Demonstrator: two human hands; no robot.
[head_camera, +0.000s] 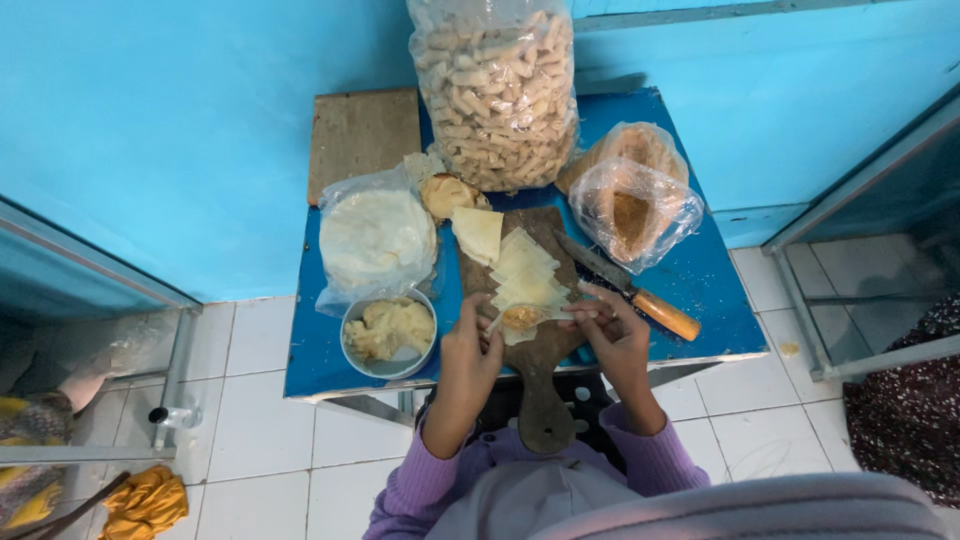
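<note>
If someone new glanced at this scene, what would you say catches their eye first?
Probably the tall clear bag of pale finger-shaped snacks at the back of the small blue table, against the turquoise wall. Next, the left hand and right hand at the front edge, working a filled square wrapper on a wooden paddle board. A wooden-handled knife lies just right of the stacked wrappers.

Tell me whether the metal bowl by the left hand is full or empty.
Partly full. The metal bowl holds a pale yellowish lumpy mass that covers most of its bottom, with bare metal showing at the near side.
</note>
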